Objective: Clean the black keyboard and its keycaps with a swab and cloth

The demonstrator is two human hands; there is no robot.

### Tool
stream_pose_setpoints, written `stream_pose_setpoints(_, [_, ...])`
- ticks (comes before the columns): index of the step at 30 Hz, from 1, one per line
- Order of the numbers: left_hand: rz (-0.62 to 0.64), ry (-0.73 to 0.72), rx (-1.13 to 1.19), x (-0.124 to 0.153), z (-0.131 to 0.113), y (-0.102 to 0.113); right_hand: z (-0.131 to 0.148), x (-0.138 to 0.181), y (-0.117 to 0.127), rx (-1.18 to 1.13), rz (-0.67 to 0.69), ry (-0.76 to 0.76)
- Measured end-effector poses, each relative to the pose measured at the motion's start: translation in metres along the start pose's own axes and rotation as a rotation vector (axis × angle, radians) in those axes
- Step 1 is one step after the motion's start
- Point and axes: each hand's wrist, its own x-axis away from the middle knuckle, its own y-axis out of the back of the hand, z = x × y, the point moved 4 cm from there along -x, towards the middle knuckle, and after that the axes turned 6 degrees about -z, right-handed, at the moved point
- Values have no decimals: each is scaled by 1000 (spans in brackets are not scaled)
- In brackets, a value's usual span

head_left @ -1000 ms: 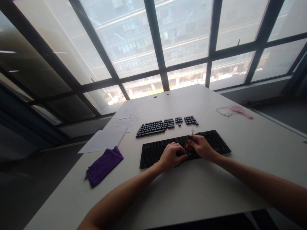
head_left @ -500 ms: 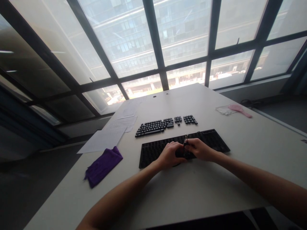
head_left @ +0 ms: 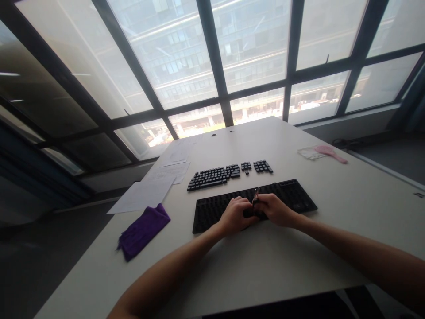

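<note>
With the right hand (head_left: 275,209) gripping a small puller tool (head_left: 255,195) and the left hand (head_left: 236,215) curled closed on the stripped keyboard (head_left: 295,197) at the worktop's (head_left: 299,261) near middle, a slip could gouge a switch.

**My bare arms and hands**

Both of my arms are bare from the lower edge of the view all the way to the wrists: no sleeves and no cuffs show anywhere along them. My left hand (head_left: 236,215) wears no glove, and I can make out no ring or watch on it. My right hand (head_left: 275,209) is bare in the same way, with an uncovered wrist. My forearms look slim and smooth, though dim against the bright light.
</note>
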Motion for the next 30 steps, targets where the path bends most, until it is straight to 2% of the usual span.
stream_pose_setpoints(3, [-2,11,15,1,-1,-1,-6,-1,0,-49,-13,-98])
stream_pose_setpoints(7, [2,20,28,0,-3,1,-8,-2,1,-93,-28,-138])
stream_pose_setpoints(22, [7,16,32,-1,-2,2,-7,-1,1,-114,-43,-126])
stream_pose_setpoints(27, [-7,102,204,-2,-2,7,-10,-5,9,-189,-127,-148])
stream_pose_setpoints(30, [0,105,302,-3,-2,9,-9,-7,10,-182,-137,-144])
